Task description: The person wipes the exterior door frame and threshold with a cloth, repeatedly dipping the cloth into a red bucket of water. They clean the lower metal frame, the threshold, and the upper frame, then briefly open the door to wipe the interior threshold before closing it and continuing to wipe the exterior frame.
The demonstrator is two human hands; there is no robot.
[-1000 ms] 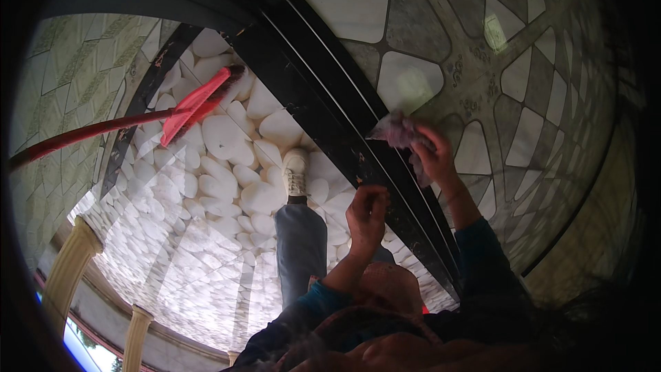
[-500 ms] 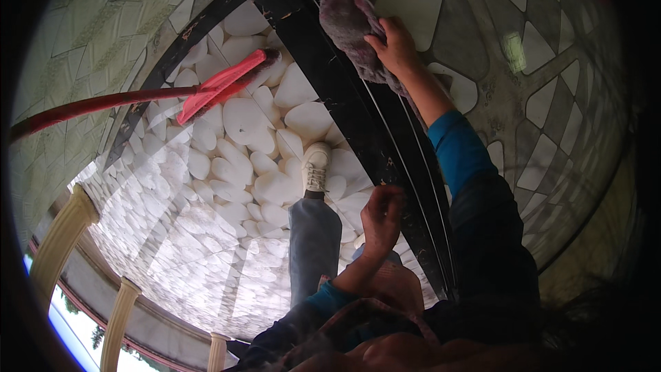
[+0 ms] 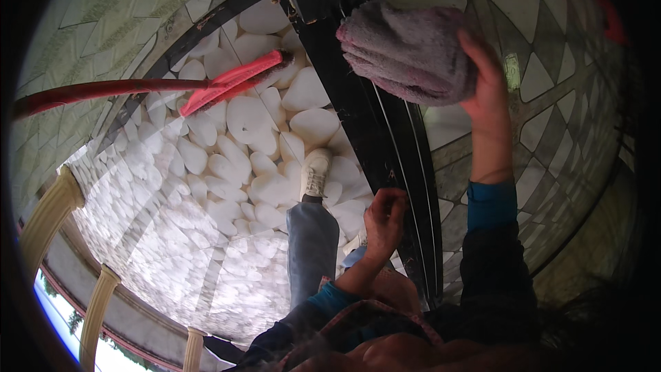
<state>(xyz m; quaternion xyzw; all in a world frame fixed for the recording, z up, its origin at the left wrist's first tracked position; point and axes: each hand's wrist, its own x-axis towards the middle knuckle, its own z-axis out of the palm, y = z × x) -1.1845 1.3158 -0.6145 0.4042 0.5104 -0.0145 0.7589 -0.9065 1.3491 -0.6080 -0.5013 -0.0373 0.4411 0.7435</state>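
Note:
A folded grey-purple cloth (image 3: 410,55) is gripped by my right hand (image 3: 487,79), thumb and fingers closed at its right edge. The cloth is held at the upper right, over the black frame (image 3: 358,114) that has thin shiny lines along it. Part of that frame is hidden behind the cloth. My left hand (image 3: 384,220) is lower down, beside the frame's left edge, with its fingers curled in. Nothing shows between those fingers; whether the hand touches the frame I cannot tell.
A red broom (image 3: 237,81) extends in from the left over a floor patterned with white stones (image 3: 251,124). My white shoe (image 3: 316,172) stands on that floor. Cream columns (image 3: 96,310) line the lower left. Tiles with pale diamond shapes (image 3: 537,86) cover the right side.
My right hand has drawn the cloth away from the frame's far part, to the right and closer; the cloth looks larger now. The left hand stays by the frame, curled as before.

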